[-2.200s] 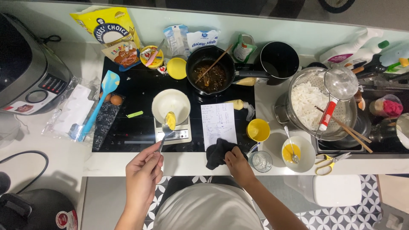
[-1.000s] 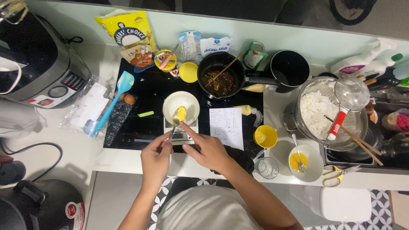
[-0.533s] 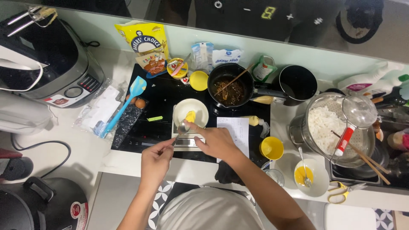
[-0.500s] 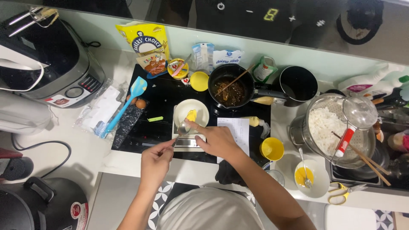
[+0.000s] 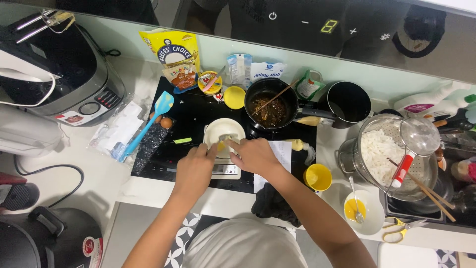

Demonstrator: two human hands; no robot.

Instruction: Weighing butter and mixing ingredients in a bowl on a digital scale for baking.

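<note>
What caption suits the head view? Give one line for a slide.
Both hands, left hand and right hand, meet over a white bowl on a kitchen scale.

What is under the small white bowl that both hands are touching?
The small white bowl stands on a flat grey kitchen scale. The left hand and right hand cover most of the scale's top.

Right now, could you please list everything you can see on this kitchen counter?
white bowl: 1, on kitchen scale, cooktop centre
black pan: 1, dark food, behind bowl
black pot: 1, right of pan
blue spatula: 1, left cooktop edge
eggs: 2, brown, beside spatula
yellow cup: 1, right front
metal pot: 1, white noodles, right
yellow scissors: 1, front right
left hand: at bowl
right hand: at bowl
</note>
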